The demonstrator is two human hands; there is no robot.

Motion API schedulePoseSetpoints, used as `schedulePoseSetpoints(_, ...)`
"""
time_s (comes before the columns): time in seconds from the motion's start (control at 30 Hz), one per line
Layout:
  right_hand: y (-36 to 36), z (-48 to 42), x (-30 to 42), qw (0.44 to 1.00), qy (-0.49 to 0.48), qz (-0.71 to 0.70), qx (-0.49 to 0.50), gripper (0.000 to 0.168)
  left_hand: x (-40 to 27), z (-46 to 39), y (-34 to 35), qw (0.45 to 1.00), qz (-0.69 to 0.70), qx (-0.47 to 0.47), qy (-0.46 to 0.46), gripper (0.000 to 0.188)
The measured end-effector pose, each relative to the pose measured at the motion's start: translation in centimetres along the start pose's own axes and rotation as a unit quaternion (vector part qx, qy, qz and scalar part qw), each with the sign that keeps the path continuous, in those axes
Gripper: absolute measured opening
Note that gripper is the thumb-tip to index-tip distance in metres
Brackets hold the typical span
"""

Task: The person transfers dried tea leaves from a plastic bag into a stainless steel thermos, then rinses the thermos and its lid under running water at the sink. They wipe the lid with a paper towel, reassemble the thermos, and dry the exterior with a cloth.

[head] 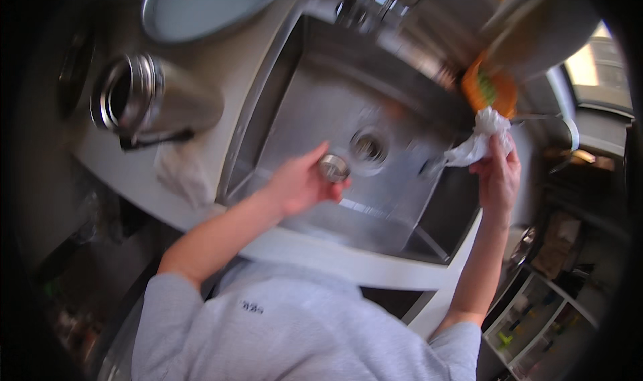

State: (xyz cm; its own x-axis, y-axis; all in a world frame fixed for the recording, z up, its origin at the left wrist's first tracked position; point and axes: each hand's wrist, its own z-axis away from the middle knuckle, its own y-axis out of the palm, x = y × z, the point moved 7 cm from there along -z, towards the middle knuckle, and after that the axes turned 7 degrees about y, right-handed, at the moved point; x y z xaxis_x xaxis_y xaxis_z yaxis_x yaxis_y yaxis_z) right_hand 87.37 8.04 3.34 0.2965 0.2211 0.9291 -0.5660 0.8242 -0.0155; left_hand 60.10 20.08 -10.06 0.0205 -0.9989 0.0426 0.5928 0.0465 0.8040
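My left hand (304, 185) grips a small round metal piece (333, 168), perhaps a lid, above the stainless-steel sink (301, 115). The sink's drain (369, 146) lies just beyond it. At the sink's right side, my right hand (497, 170) pinches a crumpled white tissue or thin cloth (479, 140). Close behind that is an orange container (490, 87) with something green inside. A wide-mouthed steel vacuum flask (186, 94) is on the counter to the left, its mouth uncovered and a dark handle at its side.
A large metal-rimmed basin (216, 9) occupies the counter's far left. Below the flask, a pale cloth (186, 177) lies near the counter edge. The faucet (371, 4) rises behind the sink. A white-framed rack (542, 326) stands at lower right.
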Motion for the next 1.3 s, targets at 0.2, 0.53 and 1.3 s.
schedulePoseSetpoints(0.2, -1.1, -2.1, 18.2, 0.942, -0.285, 0.099, -0.145, 0.036, -2.4, -0.4, 0.7, 0.994, -0.07, 0.072, 0.052, 0.034)
schedulePoseSetpoints(0.53, 0.9, -12.7, 39.2, 0.773, -0.433, 0.412, -0.213, 0.041, -2.0, 0.1, 0.7, 0.985, -0.113, 0.117, 0.054, 0.03)
schedulePoseSetpoints(1.3, 14.4, 9.1, -9.2, 0.933, -0.057, 0.266, 0.233, 0.085, -2.2, 2.1, 3.5, 0.971, -0.154, 0.131, 0.127, 0.036)
